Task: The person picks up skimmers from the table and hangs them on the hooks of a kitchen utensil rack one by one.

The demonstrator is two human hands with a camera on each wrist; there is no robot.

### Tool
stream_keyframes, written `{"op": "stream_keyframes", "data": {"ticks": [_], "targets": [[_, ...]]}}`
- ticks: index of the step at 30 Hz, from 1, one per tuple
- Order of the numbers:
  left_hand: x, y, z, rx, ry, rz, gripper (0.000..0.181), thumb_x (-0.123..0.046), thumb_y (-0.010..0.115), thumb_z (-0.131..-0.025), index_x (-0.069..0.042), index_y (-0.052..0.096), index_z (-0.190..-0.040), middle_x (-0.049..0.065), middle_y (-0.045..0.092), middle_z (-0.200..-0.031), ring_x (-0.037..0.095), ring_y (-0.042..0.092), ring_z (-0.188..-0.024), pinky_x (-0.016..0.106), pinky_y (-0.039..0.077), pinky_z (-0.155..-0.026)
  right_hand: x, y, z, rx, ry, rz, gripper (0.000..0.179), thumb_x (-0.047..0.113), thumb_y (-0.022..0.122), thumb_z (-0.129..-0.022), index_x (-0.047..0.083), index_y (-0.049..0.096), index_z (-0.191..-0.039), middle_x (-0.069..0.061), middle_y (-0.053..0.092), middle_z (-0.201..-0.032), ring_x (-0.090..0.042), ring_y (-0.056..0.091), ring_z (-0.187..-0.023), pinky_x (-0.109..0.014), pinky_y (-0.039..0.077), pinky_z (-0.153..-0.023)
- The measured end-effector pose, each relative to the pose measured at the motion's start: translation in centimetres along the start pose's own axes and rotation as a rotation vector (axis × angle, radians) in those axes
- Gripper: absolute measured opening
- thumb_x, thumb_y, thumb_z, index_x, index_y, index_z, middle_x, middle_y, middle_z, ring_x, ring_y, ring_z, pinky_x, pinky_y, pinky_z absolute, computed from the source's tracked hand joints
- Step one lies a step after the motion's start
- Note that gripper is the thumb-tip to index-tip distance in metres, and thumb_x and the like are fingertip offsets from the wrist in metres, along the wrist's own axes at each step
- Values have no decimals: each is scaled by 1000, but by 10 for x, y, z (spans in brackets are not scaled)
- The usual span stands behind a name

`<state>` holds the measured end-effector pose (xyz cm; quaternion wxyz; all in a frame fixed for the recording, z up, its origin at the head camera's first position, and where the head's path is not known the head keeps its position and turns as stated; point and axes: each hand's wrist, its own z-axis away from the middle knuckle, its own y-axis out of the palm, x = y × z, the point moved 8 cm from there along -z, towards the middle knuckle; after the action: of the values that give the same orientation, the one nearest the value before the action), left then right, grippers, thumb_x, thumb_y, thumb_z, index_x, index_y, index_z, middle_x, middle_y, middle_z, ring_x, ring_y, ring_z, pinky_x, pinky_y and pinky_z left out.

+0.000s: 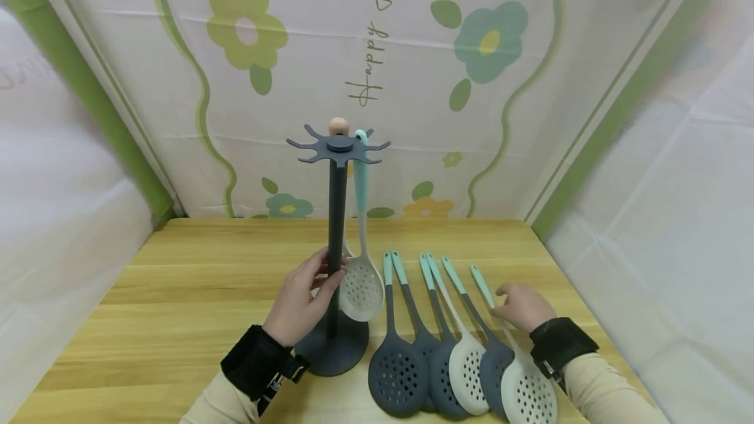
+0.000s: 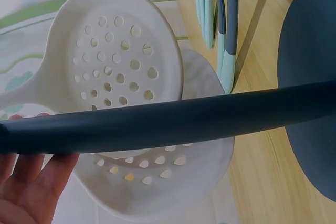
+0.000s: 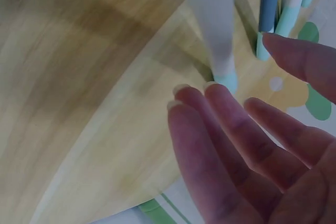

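From left to right across a wooden tabletop (image 1: 194, 306): at far left, a beige sleeve (image 1: 220, 401) and a black wristband (image 1: 258, 360), leading to the left hand (image 1: 300, 303), fingers and thumb wrapped round the dark pole of an upright utensil stand (image 1: 337, 214). On that stand, a round dark base (image 1: 331, 355) resting on the wood, a star-like ring of hooks (image 1: 321, 148) above, and a pale wooden knob (image 1: 338, 125) at the top. Hanging on the pole's right side, just beside the left fingers, a white slotted skimmer (image 1: 362, 293) with a mint handle; close by in the left wrist view, a second white slotted head (image 2: 210, 161), partly covered. Further right, lying flat with mint handle ends pointing away, six perforated utensils in an overlapping row: three dark ones (image 1: 397, 378), a white one (image 1: 462, 345), another dark one (image 1: 495, 362) and, at the right end, a white one (image 1: 527, 391). Over that last handle, the right hand (image 1: 524, 307), thumb and fingers parted, gripping nothing; impossible to tell whether touching the handle. At far right, another black wristband (image 1: 562, 345) and beige sleeve (image 1: 609, 388).
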<state>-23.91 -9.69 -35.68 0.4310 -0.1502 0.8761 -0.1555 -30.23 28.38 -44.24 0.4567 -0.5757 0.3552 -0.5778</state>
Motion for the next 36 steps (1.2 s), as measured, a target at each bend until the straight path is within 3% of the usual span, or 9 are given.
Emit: {"op": "stream_keyframes", "data": {"ticks": [5, 11, 24, 36], "targets": [[0, 0, 0, -2, -7, -7, 38, -19, 61, -97, 5, 64, -127, 9, 73, -113, 19, 69, -98, 41, 62, -81, -5, 5, 1, 30, 29, -16, 48, 18, 75, -81, -14, 67, -115, -18, 72, -92, -24, 63, -72, -41, 55, -60], [0, 0, 0, -4, -1, -10, 37, -18, 61, -97, 5, 64, -126, 10, 73, -113, 20, 70, -97, 40, 62, -80, -10, 14, 5, 78, 65, -100, 55, 17, 76, -81, -17, 61, -123, -7, 62, -72, -18, 53, -53, -30, 46, -46], [0, 0, 0, -8, 17, -1, 37, -17, 62, -97, 4, 64, -126, 10, 73, -112, 19, 70, -96, 39, 63, -80, -13, 22, 3, 132, 79, -122, 58, 15, 78, -80, -19, 59, -122, -10, 63, -74, -19, 58, -52, -34, 55, -47], [-1, -1, 0, -12, 31, 5, 39, -19, 61, -97, 6, 64, -127, 12, 73, -112, 21, 71, -96, 39, 63, -80, -13, 25, 1, 155, 73, -122, 52, 14, 78, -79, -19, 61, -115, -10, 62, -70, -18, 60, -46, -30, 56, -43]]}}
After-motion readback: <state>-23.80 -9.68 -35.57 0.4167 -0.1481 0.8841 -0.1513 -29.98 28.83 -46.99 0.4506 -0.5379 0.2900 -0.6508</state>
